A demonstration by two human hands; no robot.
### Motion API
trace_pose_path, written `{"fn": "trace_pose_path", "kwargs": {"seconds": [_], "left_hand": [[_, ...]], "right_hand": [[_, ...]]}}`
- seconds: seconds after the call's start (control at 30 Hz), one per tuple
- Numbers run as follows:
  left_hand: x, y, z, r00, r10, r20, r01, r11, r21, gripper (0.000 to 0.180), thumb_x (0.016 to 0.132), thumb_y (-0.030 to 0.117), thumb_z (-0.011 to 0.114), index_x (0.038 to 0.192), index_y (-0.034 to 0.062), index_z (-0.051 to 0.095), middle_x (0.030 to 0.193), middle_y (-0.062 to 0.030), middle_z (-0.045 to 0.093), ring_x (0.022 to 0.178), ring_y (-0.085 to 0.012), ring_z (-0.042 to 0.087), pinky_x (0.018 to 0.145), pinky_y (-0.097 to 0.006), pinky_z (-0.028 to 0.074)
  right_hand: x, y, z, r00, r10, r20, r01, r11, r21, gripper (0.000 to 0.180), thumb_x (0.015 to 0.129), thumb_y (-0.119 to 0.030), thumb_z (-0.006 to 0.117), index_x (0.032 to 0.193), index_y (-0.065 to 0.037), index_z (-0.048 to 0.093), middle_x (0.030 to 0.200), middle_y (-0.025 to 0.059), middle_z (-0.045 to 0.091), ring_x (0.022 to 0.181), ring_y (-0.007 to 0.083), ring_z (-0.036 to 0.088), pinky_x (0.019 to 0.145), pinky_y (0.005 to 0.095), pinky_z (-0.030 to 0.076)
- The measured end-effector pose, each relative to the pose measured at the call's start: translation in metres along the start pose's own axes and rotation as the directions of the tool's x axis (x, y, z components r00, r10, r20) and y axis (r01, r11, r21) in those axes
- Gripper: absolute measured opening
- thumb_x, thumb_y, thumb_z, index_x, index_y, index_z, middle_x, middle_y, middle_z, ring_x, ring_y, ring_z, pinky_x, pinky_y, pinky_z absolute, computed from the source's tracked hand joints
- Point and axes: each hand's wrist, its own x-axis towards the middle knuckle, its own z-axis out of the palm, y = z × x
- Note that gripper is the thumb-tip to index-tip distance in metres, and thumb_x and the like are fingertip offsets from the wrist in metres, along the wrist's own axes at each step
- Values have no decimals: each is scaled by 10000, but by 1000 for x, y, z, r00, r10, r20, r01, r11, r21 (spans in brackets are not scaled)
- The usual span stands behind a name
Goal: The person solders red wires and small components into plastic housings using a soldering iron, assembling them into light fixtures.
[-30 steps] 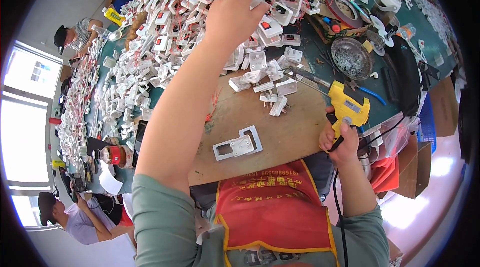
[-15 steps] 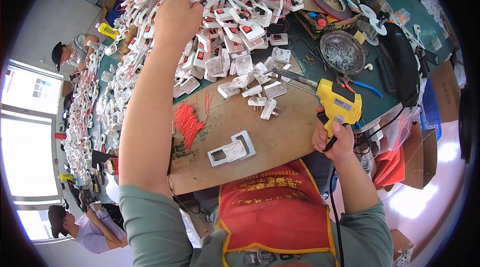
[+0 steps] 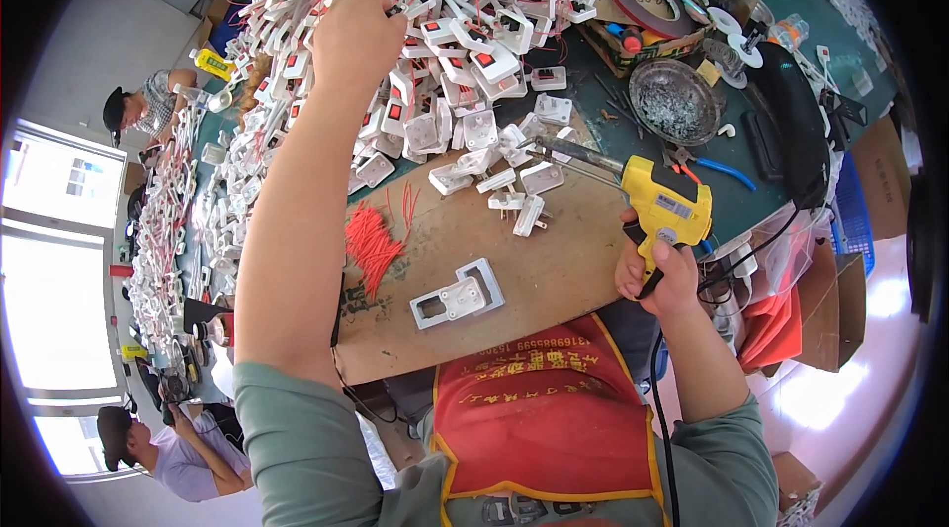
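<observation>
A: Nearest, a white rectangular plastic jig (image 3: pixel 458 296) is noted lying flat on the brown wooden work board (image 3: pixel 554 270), untouched. What is held?

B: A yellow pistol-shaped soldering gun (image 3: pixel 664 206) is gripped by the right hand (image 3: pixel 655 272), fingers clamped round the handle, the metal tip pointed left over the board. A bundle of short red wires (image 3: pixel 372 243) is recorded just beside the left forearm.

A: And the left hand (image 3: pixel 358 35)?

B: It is stretched far out onto the large heap of white plastic switch units with red rocker buttons (image 3: pixel 445 3). The fingers are curled down into the heap; whether a unit is actually pinched cannot be told, the fingertips being hidden.

A: Handling?

B: The units are judged light, stiff and smooth, tangled by their leads; a hold on the housing's sides is judged safer than on the leads.

A: Containers?

B: A round grey metal dish (image 3: pixel 676 100) holds pale small bits, not identifiable. Further back, an open cardboard box (image 3: pixel 633 43) holds small coloured items, a dark tape roll (image 3: pixel 647 1) resting on top.
</observation>
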Motion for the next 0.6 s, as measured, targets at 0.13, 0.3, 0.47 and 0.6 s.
{"fn": "trace_pose_path", "kwargs": {"seconds": [0.13, 0.3, 0.47, 0.6], "left_hand": [[-5, -3, -2, 994, -4, -110, 1, 1000, -31, 198, 757, 165, 617, 880, 39, 707, 1069, -126, 636, 911, -322, 634, 827, -413, 501], [-56, 10, -40, 980, -36, -196, 13, 993, -119, 168, 778, 143, 620, 878, 27, 689, 1048, -127, 638, 932, -309, 622, 813, -393, 494], [-162, 18, -80, 932, -362, 29, 347, 866, -361, 147, 759, 102, 698, 891, 37, 691, 1057, -86, 640, 933, -224, 617, 805, -339, 486], [-249, 20, -84, 857, -429, 286, 516, 716, -470, 164, 731, 68, 732, 884, 28, 685, 1076, -87, 633, 960, -215, 607, 824, -303, 469]], "right_hand": [[0, 0, 2, 1000, 2, 1, -2, 1000, -3, 610, 840, -332, 659, 1268, 37, 429, 625, 53, 477, 467, 164, 487, 466, 298, 399], [-3, 0, 1, 1000, -2, -29, 1, 1000, -11, 618, 829, -360, 669, 1257, 28, 447, 623, 45, 475, 462, 158, 479, 459, 298, 390], [-1, 2, 4, 998, -13, -54, 9, 997, -74, 632, 831, -422, 657, 1241, 14, 452, 587, 22, 448, 400, 135, 429, 391, 283, 360], [1, 5, 2, 998, -31, -54, 26, 995, -94, 655, 836, -454, 648, 1251, 8, 441, 591, 9, 450, 397, 125, 417, 384, 276, 348]]}}
